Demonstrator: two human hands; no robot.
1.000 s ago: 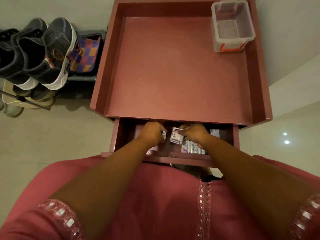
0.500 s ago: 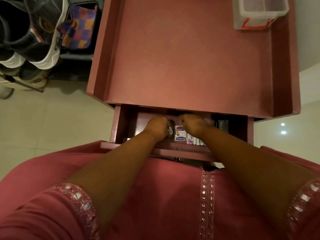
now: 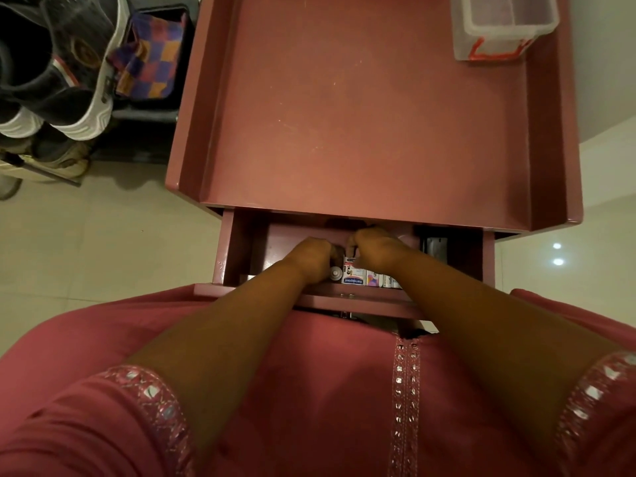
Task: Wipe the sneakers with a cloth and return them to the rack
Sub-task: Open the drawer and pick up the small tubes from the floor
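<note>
Both hands are inside the open drawer (image 3: 241, 249) of the pink cabinet (image 3: 361, 115). My left hand (image 3: 311, 258) has the fingers curled down, and a small white cap (image 3: 335, 271) shows just beside its knuckles, but whether the fingers hold it I cannot tell. My right hand (image 3: 378, 246) also has curled fingers, placed over the row of small boxes (image 3: 371, 280); it seems to touch the top of one, yet a real pinch is not visible.

The sneakers (image 3: 69, 74) stand on the rack (image 3: 38, 166) at the far left, well apart from the hands, and nobody touches them. A checkered cloth (image 3: 148, 67) lies just beside them. A clear tub (image 3: 499, 32) sits in the back corner of the cabinet top.

I judge the wiping is not yet begun and the hands are searching or sorting in the drawer. To do this step well, it is better to move the boxes one at a time with the fingertips, so that the row stays upright and nothing falls behind the drawer. The back of the drawer is dark, so feeling slowly helps more than looking. If a cloth is what is wanted, the checkered one near the sneakers seems the nearest choice.
</note>
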